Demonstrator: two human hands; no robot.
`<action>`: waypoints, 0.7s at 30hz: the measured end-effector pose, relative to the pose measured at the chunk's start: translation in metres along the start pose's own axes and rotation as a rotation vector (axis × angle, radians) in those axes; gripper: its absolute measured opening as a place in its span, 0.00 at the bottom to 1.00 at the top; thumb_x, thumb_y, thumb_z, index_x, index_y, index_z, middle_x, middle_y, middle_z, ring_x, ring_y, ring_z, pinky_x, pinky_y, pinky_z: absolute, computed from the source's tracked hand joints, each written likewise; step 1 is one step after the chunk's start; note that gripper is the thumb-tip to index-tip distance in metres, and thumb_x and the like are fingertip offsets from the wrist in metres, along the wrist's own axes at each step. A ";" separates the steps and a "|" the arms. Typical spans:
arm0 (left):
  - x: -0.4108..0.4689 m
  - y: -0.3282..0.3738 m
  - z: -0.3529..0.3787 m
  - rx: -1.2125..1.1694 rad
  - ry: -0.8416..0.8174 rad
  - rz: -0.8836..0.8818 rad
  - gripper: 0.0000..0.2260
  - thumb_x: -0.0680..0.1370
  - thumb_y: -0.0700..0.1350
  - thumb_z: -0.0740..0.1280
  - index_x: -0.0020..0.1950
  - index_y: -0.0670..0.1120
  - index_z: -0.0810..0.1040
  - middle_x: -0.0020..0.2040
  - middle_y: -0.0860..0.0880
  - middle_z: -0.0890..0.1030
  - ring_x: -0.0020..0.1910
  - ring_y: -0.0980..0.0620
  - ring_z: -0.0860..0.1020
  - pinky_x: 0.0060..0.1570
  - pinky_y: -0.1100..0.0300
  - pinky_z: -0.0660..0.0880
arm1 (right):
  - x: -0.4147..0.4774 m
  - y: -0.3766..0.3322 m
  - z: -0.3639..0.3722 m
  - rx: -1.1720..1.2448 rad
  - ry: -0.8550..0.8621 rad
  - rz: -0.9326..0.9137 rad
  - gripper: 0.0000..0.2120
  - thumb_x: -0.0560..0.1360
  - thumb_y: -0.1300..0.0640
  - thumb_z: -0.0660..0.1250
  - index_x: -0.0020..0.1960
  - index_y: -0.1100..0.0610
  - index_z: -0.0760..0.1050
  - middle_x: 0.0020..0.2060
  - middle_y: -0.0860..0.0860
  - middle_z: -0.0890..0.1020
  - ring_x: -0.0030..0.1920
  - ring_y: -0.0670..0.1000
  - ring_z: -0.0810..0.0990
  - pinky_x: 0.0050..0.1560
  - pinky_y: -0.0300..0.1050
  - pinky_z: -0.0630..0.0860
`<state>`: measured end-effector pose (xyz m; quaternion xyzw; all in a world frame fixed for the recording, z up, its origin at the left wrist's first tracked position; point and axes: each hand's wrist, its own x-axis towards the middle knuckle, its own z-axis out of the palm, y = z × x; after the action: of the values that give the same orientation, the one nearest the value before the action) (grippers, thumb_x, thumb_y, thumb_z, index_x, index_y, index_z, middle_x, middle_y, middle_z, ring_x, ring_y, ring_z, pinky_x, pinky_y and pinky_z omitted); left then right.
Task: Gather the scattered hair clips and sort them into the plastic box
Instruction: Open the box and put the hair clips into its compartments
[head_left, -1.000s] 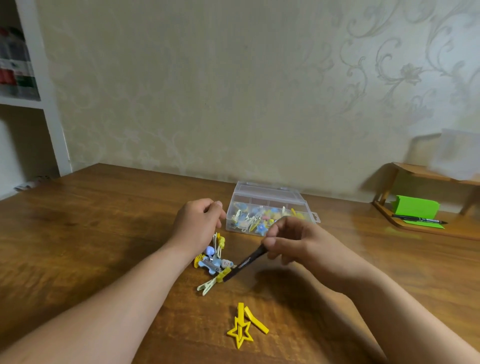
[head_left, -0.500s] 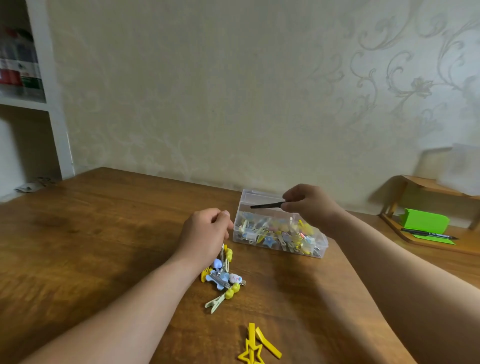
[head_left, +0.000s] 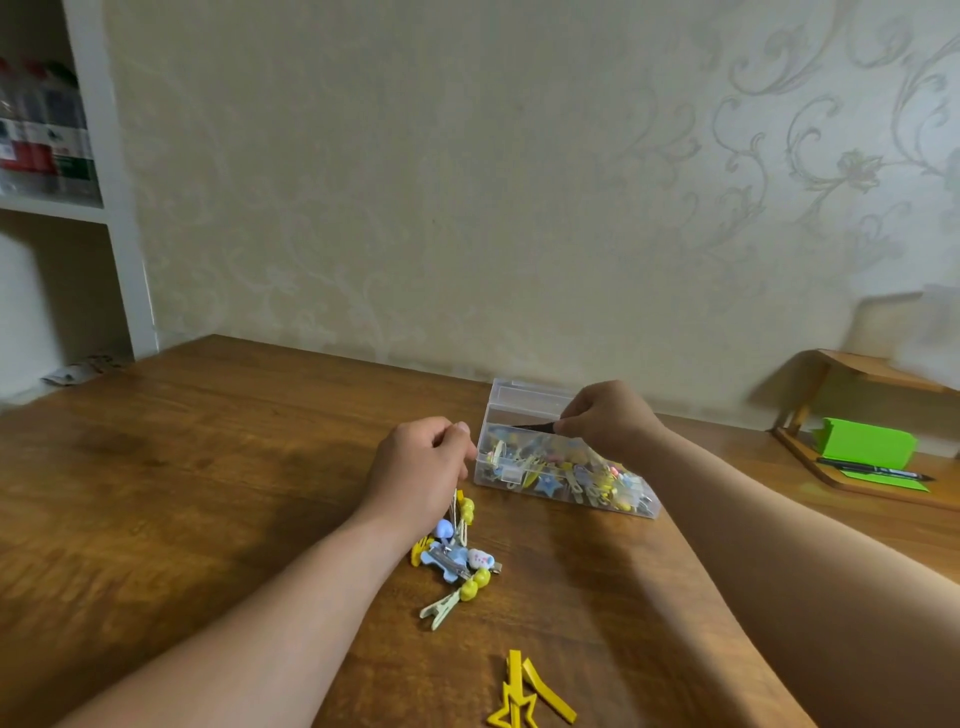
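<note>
right hand (head_left: 605, 418) — black clip (head_left: 532, 427) lower into box (head_left: 498, 460) | left hand (head_left: 421, 467): yellow clip (head_left: 460, 503)

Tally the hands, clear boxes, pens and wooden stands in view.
Hands: 2 (left hand gripping clips, right hand pinching a black clip)
Box: 1
Pen: 1
Stand: 1
Total: 5
</note>
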<state>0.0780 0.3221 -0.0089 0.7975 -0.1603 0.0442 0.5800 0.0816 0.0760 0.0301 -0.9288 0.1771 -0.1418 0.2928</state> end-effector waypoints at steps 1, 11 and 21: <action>0.000 0.000 0.000 0.002 0.000 0.001 0.16 0.87 0.49 0.63 0.43 0.47 0.84 0.36 0.49 0.82 0.36 0.52 0.77 0.38 0.57 0.72 | 0.001 0.000 0.001 -0.005 0.008 0.008 0.05 0.75 0.56 0.78 0.46 0.56 0.85 0.41 0.53 0.85 0.44 0.54 0.82 0.49 0.54 0.83; 0.001 -0.001 0.001 0.016 -0.001 0.013 0.16 0.87 0.49 0.62 0.44 0.48 0.85 0.37 0.49 0.83 0.37 0.50 0.79 0.38 0.57 0.73 | 0.004 -0.002 0.004 -0.015 0.012 0.060 0.02 0.77 0.58 0.76 0.47 0.56 0.87 0.43 0.52 0.86 0.48 0.54 0.84 0.56 0.54 0.84; 0.001 -0.002 0.001 0.024 -0.001 0.022 0.17 0.87 0.49 0.62 0.43 0.48 0.85 0.37 0.48 0.83 0.38 0.50 0.79 0.40 0.56 0.74 | -0.010 0.003 -0.007 0.040 0.121 0.014 0.09 0.82 0.53 0.70 0.55 0.56 0.86 0.44 0.51 0.86 0.42 0.53 0.83 0.50 0.53 0.84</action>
<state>0.0793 0.3216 -0.0107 0.8024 -0.1686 0.0521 0.5700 0.0694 0.0740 0.0325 -0.9113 0.1981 -0.1991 0.3011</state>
